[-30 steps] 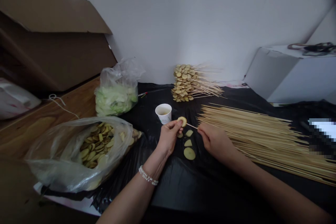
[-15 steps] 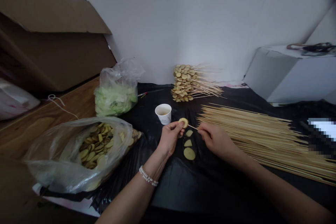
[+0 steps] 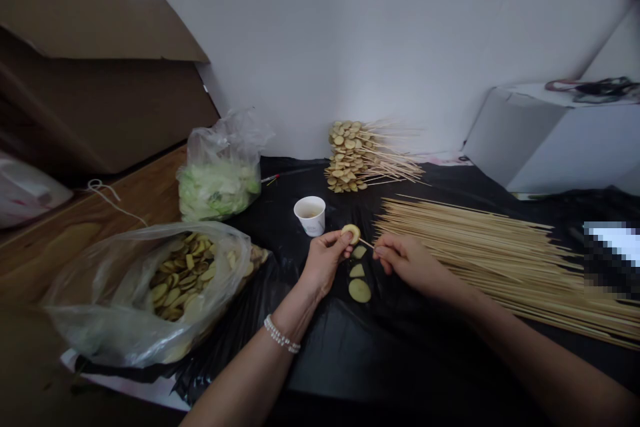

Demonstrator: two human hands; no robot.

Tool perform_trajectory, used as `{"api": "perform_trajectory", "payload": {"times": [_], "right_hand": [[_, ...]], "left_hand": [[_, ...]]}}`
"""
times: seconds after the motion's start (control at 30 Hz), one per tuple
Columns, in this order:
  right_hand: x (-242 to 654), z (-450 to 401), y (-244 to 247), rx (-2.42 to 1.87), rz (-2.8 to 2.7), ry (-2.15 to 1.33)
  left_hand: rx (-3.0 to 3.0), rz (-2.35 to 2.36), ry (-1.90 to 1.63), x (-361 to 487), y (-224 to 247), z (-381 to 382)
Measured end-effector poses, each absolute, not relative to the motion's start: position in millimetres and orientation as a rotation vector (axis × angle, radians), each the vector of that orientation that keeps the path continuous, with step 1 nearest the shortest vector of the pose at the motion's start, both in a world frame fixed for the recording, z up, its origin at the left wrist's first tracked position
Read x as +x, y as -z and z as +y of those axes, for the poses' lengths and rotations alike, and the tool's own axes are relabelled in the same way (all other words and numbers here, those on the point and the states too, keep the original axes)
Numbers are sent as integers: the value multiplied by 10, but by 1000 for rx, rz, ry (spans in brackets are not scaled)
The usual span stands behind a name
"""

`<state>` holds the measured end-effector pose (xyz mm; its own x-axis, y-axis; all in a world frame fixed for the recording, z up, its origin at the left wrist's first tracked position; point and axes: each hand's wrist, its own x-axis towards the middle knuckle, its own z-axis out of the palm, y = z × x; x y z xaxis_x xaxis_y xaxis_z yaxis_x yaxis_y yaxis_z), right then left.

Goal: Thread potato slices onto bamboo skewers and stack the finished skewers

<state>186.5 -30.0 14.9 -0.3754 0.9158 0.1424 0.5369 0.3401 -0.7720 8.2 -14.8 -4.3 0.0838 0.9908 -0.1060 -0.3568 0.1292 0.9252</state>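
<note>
Between thumb and fingers, my left hand (image 3: 324, 259) pinches a round, pale potato slice (image 3: 352, 233). My right hand (image 3: 400, 260) is closed on a thin wooden skewer (image 3: 367, 243), whose far end meets the slice; whether the tip has gone in is hidden. Below the hands, a round potato slice (image 3: 359, 291) and two smaller cut pieces (image 3: 357, 271) lie on the black plastic sheet (image 3: 340, 360). A white paper cup (image 3: 310, 216) stands just beyond my left hand. To the right, a wide spread of bare skewers (image 3: 480, 247) lies partly behind my right forearm.
At left, an open clear bag (image 3: 90, 307) holds many potato slices; behind it sits a bag of pale green leaves (image 3: 220, 187). Loaded skewers (image 3: 350, 157) are piled against the wall. A cardboard box (image 3: 110, 107) and a white box (image 3: 540, 140) flank the table.
My right hand has shifted slightly left, closer to the slice, and less skewer shows between the hands. My left hand keeps its pinch. The whole view has moved a little.
</note>
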Motion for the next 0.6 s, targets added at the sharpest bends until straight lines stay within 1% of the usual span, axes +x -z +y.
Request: {"api": "perform_trajectory", "payload": {"times": [0.07,0.1,0.23,0.3,0.33,0.4,0.43,0.53,0.6], "right_hand": [[1857,-305,-149,-1275,-2020,-864],[1849,-314,-137,-1282,-2030,-774],[1809,-365,-34,-1268,-2151,-220],[1801,-379,10,-1259,-2202,-54],[1801,-379,18,-1261,-2202,-30],[1804,-365,3,-1270,-2159,-154],[1806,-353,-19,-1273,-2121,-304],[1813,-310,-106,-1232,-1970,-913],[1815,-286,-151,-1199,-1891,-1164]], "left_hand": [[888,948,-1226,84,41,-149],[887,948,-1230,85,42,-149],[871,941,-1249,82,51,-139],[872,935,-1251,80,52,-138],[875,935,-1253,81,51,-142],[889,938,-1251,90,46,-158],[910,937,-1234,98,42,-171],[1007,930,-1150,141,33,-215],[1058,917,-1127,167,27,-227]]}}
